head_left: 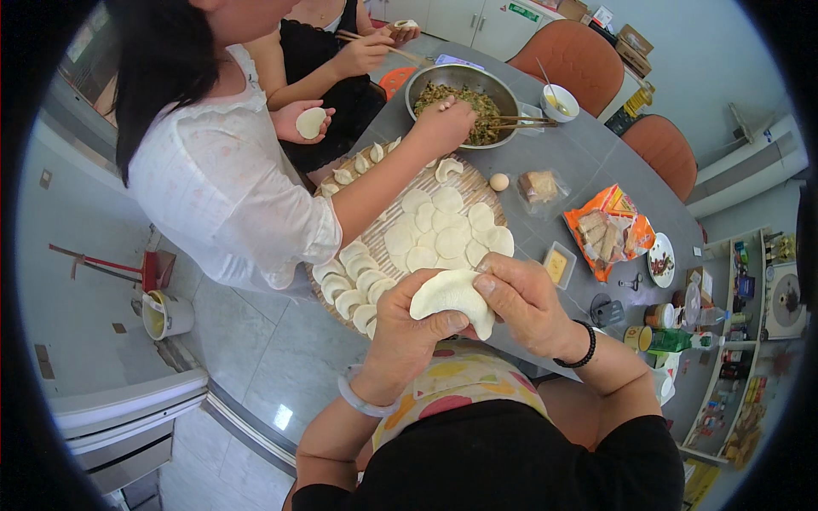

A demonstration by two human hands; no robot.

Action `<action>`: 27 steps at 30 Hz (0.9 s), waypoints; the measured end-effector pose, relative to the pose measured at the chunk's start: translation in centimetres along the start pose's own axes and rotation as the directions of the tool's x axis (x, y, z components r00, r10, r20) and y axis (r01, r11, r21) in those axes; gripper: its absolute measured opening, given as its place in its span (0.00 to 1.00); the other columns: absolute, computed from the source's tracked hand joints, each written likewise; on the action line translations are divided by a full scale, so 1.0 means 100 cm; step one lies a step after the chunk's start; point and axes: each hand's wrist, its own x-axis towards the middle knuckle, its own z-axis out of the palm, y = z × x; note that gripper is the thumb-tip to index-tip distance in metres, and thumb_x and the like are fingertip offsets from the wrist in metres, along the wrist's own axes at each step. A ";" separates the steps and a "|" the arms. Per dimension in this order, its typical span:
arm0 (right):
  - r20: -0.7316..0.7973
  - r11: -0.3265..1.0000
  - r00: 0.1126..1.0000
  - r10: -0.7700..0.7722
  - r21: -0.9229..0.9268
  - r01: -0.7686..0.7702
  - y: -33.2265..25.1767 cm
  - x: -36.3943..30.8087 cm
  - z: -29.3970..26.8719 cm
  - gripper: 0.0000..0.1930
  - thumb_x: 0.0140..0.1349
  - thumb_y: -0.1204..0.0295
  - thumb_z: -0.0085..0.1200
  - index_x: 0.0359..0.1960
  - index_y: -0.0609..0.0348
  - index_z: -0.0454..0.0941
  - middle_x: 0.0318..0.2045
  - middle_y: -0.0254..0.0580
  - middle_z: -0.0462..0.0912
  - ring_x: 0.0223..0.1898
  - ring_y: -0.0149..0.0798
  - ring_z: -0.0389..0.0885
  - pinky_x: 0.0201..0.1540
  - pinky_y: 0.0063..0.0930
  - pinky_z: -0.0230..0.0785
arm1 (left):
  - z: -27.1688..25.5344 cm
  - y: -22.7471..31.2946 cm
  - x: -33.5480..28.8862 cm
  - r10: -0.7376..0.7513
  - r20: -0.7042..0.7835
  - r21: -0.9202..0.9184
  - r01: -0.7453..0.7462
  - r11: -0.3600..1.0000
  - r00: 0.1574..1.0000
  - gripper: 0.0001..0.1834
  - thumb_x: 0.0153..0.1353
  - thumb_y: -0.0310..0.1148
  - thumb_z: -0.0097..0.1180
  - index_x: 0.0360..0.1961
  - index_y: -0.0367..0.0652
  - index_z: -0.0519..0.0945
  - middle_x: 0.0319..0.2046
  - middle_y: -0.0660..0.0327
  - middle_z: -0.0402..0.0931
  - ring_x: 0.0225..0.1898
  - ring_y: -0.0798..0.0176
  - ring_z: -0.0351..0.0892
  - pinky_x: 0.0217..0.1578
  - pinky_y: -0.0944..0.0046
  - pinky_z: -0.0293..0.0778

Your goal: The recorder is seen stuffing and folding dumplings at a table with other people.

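Dough seam: the dumpling [450,294] could, in my judgement, split at its edge if the thumbs press too strongly; the filling inside cannot be seen.
Right tip: a pull by the right hand [530,308] might stretch or tear this end, since the fingers pinch there.
Drop: if the left hand [399,322] would loosen, the dumpling may fall toward the lap, as nothing but the hands supports it.
Grip: both hands grasp the dumpling, the left thumb lying across its near face.
Place: in the air before the body, by the near side of the woven tray [375,232].
Long axis: roughly left to right, curved like a crescent.
Pointing: bulge away from the person; one tip left, the other right and bodyward.
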 end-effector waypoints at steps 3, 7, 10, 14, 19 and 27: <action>0.017 0.999 1.000 0.019 -0.029 -0.019 -0.001 0.001 -0.002 0.15 0.67 0.66 0.42 0.27 0.65 0.71 0.16 0.32 0.69 0.22 0.23 0.64 0.24 0.22 0.60 | 0.001 0.000 -0.002 0.029 -0.015 0.042 -0.028 0.999 0.999 0.18 0.54 0.20 0.58 0.47 0.33 0.71 0.38 0.55 0.77 0.39 0.61 0.79 0.39 0.62 0.80; 0.029 0.962 0.991 0.128 0.240 -0.131 -0.003 0.001 -0.004 0.15 0.67 0.66 0.41 0.27 0.64 0.71 0.17 0.32 0.68 0.22 0.23 0.64 0.24 0.22 0.59 | 0.005 -0.004 -0.001 0.052 -0.034 0.036 -0.051 0.998 0.998 0.19 0.53 0.20 0.59 0.47 0.34 0.71 0.39 0.55 0.77 0.40 0.62 0.79 0.39 0.62 0.80; 0.013 0.978 0.995 0.096 0.186 -0.097 -0.002 0.001 -0.003 0.14 0.66 0.66 0.41 0.27 0.64 0.71 0.17 0.32 0.68 0.21 0.24 0.63 0.24 0.23 0.59 | 0.004 -0.007 0.000 0.103 -0.064 -0.003 -0.104 0.995 0.993 0.19 0.53 0.20 0.59 0.47 0.34 0.71 0.39 0.55 0.76 0.40 0.62 0.79 0.39 0.63 0.80; -0.059 0.998 0.996 -0.063 -0.034 0.061 0.003 -0.001 0.003 0.13 0.66 0.67 0.43 0.27 0.63 0.70 0.17 0.32 0.67 0.21 0.25 0.63 0.24 0.23 0.58 | 0.005 -0.007 -0.001 0.168 -0.066 0.123 -0.159 0.980 0.984 0.19 0.53 0.20 0.60 0.47 0.34 0.71 0.39 0.56 0.76 0.40 0.63 0.78 0.39 0.65 0.80; -0.043 0.998 0.998 0.049 -0.032 -0.051 0.005 -0.003 -0.002 0.13 0.65 0.68 0.43 0.26 0.64 0.70 0.17 0.35 0.66 0.22 0.25 0.63 0.24 0.24 0.59 | 0.008 -0.006 -0.004 0.201 -0.116 0.226 -0.172 0.959 0.973 0.19 0.53 0.21 0.60 0.46 0.33 0.71 0.39 0.57 0.76 0.40 0.64 0.78 0.40 0.66 0.79; -0.123 0.997 0.991 -0.060 0.036 0.065 0.001 -0.003 0.008 0.14 0.66 0.67 0.44 0.24 0.63 0.70 0.15 0.31 0.65 0.20 0.24 0.60 0.22 0.22 0.56 | 0.006 -0.011 0.000 0.330 -0.134 0.352 -0.267 0.897 0.934 0.18 0.52 0.19 0.60 0.45 0.33 0.71 0.39 0.59 0.76 0.40 0.69 0.76 0.42 0.69 0.74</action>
